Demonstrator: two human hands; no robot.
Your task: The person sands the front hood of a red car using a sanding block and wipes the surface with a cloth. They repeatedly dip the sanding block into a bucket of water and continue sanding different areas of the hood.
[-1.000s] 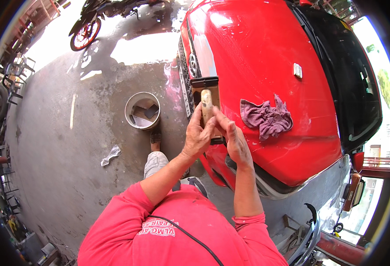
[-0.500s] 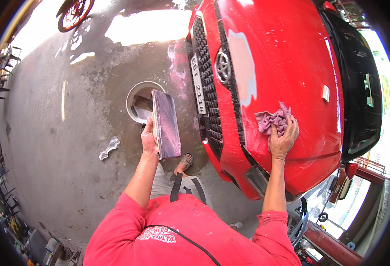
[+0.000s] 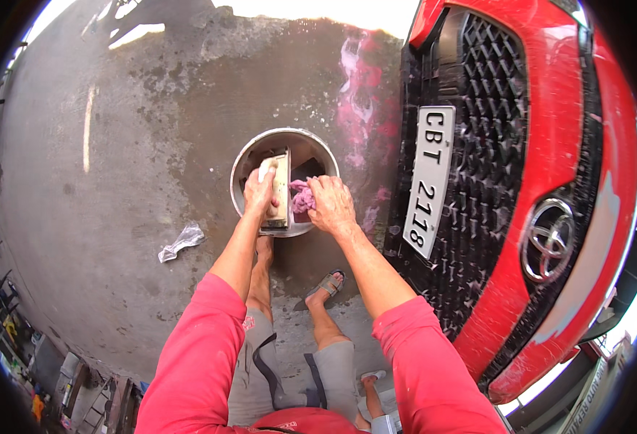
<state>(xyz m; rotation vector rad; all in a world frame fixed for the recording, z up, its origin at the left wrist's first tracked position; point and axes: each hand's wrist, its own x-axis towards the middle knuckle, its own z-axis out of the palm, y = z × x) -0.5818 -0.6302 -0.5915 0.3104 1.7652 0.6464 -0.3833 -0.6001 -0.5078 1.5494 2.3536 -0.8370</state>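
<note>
My left hand (image 3: 259, 194) grips a long sanding block (image 3: 282, 177) by its pale back, holding it on edge over the mouth of a round bucket (image 3: 286, 132). Just to the right, my right hand (image 3: 333, 206) is closed round a crumpled pink cloth (image 3: 302, 195), also over the bucket. Block and cloth are close together but look apart. Dark flat pieces (image 3: 307, 160) show inside the bucket; the rest of its inside is partly hidden by my hands. The block's working face is turned from view.
A red car's front, with black grille (image 3: 488, 94), white plate (image 3: 428, 181) and a grey patch (image 3: 586, 278) on its paint, stands at the right. A clear plastic scrap (image 3: 181, 242) lies on the wet concrete floor (image 3: 137, 145). My sandalled foot (image 3: 325, 286) is near the bucket.
Both hands have come over the bucket, the right one leaving the car's hood with the cloth. The block has turned so its pale back shows. My view has swung down toward the bucket.
</note>
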